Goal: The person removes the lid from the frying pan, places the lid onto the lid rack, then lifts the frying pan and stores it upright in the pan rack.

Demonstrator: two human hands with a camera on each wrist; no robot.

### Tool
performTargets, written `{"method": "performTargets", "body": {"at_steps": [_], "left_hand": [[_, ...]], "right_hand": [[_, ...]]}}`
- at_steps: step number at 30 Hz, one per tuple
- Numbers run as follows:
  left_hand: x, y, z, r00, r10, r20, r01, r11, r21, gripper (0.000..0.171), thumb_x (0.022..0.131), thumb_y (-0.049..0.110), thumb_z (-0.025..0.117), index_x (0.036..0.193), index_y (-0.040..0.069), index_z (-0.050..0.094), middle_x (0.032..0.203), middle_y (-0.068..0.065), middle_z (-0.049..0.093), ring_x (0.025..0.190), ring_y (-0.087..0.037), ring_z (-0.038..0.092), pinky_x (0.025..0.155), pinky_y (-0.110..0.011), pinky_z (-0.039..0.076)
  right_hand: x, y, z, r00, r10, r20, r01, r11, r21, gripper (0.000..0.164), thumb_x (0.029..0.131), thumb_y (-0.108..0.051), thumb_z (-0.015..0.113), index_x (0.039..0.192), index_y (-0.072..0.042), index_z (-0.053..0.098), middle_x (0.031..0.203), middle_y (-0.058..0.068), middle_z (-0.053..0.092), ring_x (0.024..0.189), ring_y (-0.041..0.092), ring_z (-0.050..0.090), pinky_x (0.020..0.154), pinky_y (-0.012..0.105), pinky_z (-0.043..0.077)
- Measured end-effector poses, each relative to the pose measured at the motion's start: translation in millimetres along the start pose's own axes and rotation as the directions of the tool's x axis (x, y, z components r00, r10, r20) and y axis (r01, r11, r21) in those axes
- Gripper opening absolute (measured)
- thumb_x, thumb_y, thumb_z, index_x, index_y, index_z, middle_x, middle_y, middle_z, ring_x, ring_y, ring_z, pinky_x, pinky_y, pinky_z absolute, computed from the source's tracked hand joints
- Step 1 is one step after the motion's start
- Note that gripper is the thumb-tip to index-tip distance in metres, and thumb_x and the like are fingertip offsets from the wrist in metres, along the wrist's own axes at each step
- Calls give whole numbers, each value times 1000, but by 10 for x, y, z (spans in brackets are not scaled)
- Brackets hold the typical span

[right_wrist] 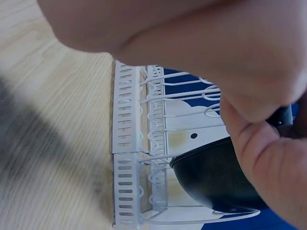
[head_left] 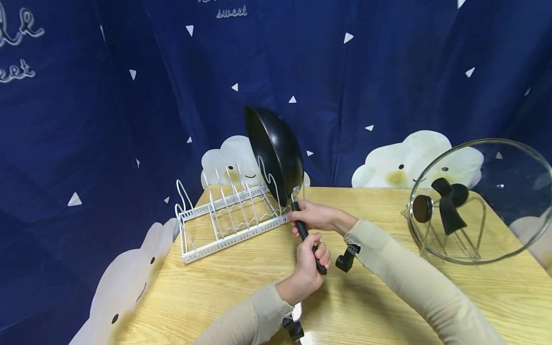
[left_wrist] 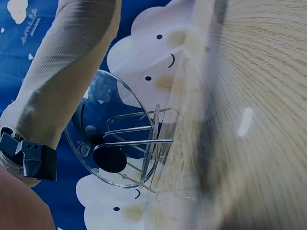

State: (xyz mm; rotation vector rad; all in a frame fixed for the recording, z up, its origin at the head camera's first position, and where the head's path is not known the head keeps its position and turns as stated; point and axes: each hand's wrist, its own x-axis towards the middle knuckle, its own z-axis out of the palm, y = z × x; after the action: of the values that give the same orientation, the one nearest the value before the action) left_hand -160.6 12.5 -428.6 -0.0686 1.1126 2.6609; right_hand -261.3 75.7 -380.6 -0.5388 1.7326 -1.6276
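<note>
A black wok (head_left: 282, 148) is tilted up on its edge at the right end of a white wire rack (head_left: 235, 239). Its bowl is among the rack's end wires; whether it bears on them I cannot tell. My right hand (head_left: 318, 215) grips the handle close to the bowl. Lower down, my left hand (head_left: 307, 263) wraps round the same handle (head_left: 320, 267) near its end. In the right wrist view the wok (right_wrist: 216, 175) shows beyond the fingers, beside the rack's slotted rail (right_wrist: 125, 110).
On the right of the wooden table (head_left: 371, 302), a large glass lid (head_left: 496, 141) leans on a wire stand (head_left: 482, 225). Black knob-like parts show there. Behind the table hangs a dark blue curtain (head_left: 327, 62) with clouds and triangles.
</note>
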Motion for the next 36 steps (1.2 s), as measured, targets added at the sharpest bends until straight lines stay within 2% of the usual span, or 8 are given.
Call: {"method": "performTargets", "body": {"at_steps": [9,18,24,30,36], "left_hand": [[61,-76,-51,998,-21,-64,22,1000,8,24,85,17,43,64,20,32,44,11,27,35,-3,28,37,-16,27],[92,-144,-76,993,-16,-115,17,1000,8,22,83,17,45,64,19,33,45,11,27,36,-3,29,37,-16,28],[111,-142,-99,992,-19,-127,21,1000,13,23,83,18,48,65,19,34,46,10,28,37,-3,29,38,-17,28],[133,-180,-181,991,-29,-132,35,998,43,25,85,19,49,65,19,35,46,9,29,38,-6,31,39,-21,28],[172,-224,-258,990,-19,-138,30,997,76,24,83,17,51,64,17,36,46,7,32,38,-7,34,39,-22,30]], "right_hand": [[43,98,-23,1000,13,6,-13,1000,9,5,94,-2,43,91,0,39,73,9,46,61,16,52,58,25,49],[76,189,-57,999,43,7,-43,999,11,9,91,-3,45,84,1,43,69,6,48,60,15,52,58,25,48],[97,192,-84,999,44,20,-45,999,21,9,92,-3,45,85,2,43,70,8,48,60,16,53,58,25,49],[119,201,-98,995,85,51,-85,996,5,12,96,-6,46,86,1,46,72,11,53,61,16,57,59,26,52],[138,215,-103,992,128,24,-128,992,-16,15,96,-10,50,89,3,46,71,11,55,62,17,59,61,29,53]]}}
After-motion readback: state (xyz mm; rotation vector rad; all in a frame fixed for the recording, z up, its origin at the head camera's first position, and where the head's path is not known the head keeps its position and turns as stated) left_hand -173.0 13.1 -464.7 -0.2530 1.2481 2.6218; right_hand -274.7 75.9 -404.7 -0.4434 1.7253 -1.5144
